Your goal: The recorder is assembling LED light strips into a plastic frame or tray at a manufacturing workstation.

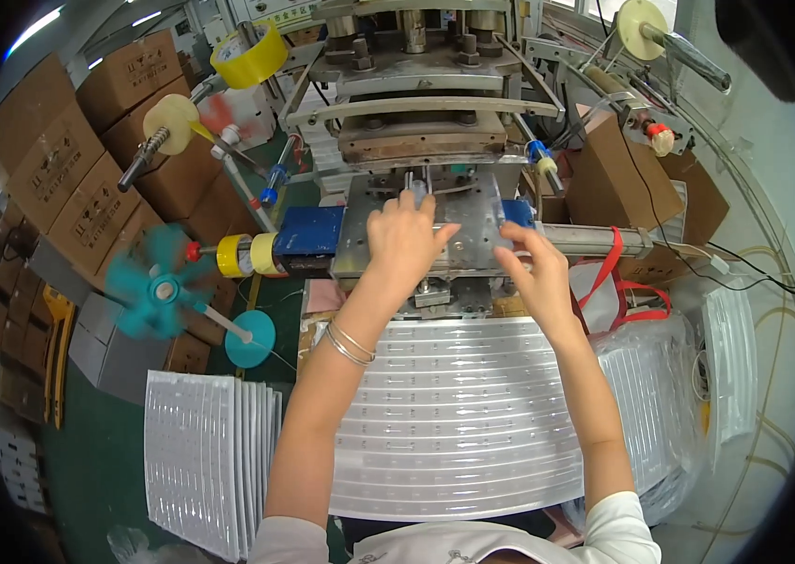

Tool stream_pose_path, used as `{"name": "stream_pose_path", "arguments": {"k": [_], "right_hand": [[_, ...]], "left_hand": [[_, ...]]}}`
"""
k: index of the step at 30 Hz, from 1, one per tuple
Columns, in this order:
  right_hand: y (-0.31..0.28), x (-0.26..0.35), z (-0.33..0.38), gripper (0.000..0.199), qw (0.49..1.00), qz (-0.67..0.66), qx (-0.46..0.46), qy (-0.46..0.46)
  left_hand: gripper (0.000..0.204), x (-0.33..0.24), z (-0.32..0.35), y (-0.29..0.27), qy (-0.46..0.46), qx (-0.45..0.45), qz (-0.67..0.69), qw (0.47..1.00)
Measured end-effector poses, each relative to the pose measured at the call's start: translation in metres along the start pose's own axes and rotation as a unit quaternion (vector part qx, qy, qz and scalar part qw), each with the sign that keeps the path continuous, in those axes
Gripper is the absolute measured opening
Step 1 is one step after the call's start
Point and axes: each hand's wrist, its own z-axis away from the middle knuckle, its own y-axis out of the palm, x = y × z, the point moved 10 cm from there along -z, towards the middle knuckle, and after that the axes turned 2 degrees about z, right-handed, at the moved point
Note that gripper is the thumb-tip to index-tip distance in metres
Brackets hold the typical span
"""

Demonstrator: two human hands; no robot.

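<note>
Two hands in shot, both up on the metal plate [454, 235] of the press machine [416, 103]. One clear plastic sheet [473, 216] lies on that plate, pretty hard to make out against the metal. Left hand [405, 246] lies palm down on the sheet with fingers loosely spread, pressing rather than gripping. Right hand [537, 273] has thumb and fingers pinched together on the sheet's right edge, just beside a blue block [517, 212]. Two thin silver bangles [350, 343] on the left wrist.

One big ribbed plastic tray sheet [473, 423] lies flat right below the forearms, and one stack of the same kind of sheets [210, 461] stands on edge to the left. One roll of yellow tape [249, 56] up top, one teal fan [158, 293] spinning at left, and a pile of cardboard boxes [87, 169] behind it, too many to count properly.
</note>
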Motion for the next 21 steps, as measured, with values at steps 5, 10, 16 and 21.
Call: {"name": "stream_pose_path", "arguments": {"k": [5, 10, 16, 21], "right_hand": [[0.03, 0.059, -0.024, 0.023, 0.957, 0.17, -0.064, -0.225], [0.07, 0.025, -0.046, 0.017, 0.932, 0.309, -0.011, -0.188], [0.051, 0.027, -0.038, 0.038, 0.955, 0.204, -0.004, -0.216], [0.048, 0.012, 0.048, 0.038, 0.993, 0.09, 0.045, -0.066]], "left_hand": [[0.022, -0.007, 0.045, -0.056, -0.002, -0.053, 0.244, 0.968], [0.024, 0.027, 0.139, -0.082, -0.095, 0.026, 0.381, 0.919], [0.029, 0.098, 0.244, -0.094, -0.255, 0.045, 0.244, 0.935], [0.034, 0.089, 0.292, -0.102, -0.164, 0.12, 0.032, 0.979]]}}
